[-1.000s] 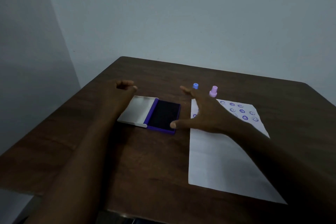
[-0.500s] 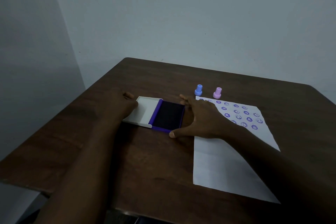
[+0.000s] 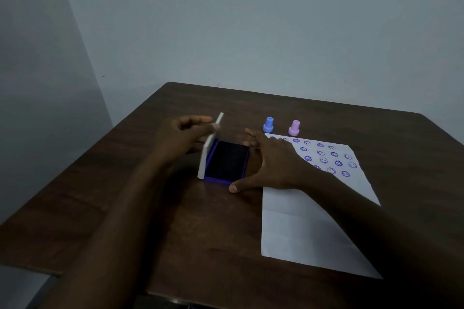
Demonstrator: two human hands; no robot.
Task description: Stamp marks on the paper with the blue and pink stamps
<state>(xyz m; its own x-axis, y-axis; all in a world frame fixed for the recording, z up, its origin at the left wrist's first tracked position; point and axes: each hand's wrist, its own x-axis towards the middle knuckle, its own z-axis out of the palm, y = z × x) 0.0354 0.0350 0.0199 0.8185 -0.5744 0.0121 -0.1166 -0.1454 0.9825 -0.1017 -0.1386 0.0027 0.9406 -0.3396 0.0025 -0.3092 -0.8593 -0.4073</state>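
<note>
White lid (image 3: 210,144) upright, left hand (image 3: 183,138) grip pinching it | right hand (image 3: 272,163) spread, bracing ink pad (image 3: 227,163)

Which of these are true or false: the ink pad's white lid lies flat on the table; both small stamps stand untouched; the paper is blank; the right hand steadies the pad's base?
1. The white plastic lid lies flat. False: the left hand holds it tilted up.
2. The blue stamp and pink stamp stand untouched. True.
3. The white paper sheet is blank. False: its far end carries purple marks.
4. The right hand steadies the purple ink pad base. True.
</note>
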